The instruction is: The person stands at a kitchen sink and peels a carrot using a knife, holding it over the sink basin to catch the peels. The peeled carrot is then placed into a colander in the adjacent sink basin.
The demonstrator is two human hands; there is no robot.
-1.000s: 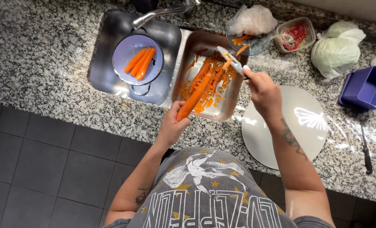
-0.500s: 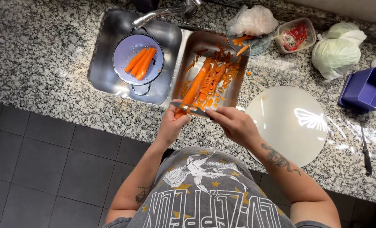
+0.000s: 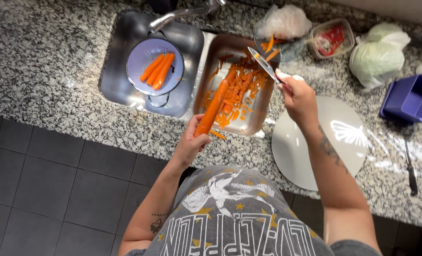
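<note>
Carrot peeling over the sink, frame centre.
Left hand [image 3: 189, 144] grips carrot [image 3: 213, 108]; right hand [image 3: 296, 95] clutches peeler [image 3: 263, 64]; a slip could nick fingers.

**Both hands closed, arms reaching forward**

Left hand [image 3: 190, 144]: near, left of centre; fingers curled shut in a grip, thumb side up. Forearm bare, angled in from lower left, small dark tattoo close to the elbow.

Right hand [image 3: 297, 97]: farther, right of centre; fist closed, knuckles up, wrist slightly bent. Right forearm bare, tattooed, running down to lower right.

Hands well apart.
</note>
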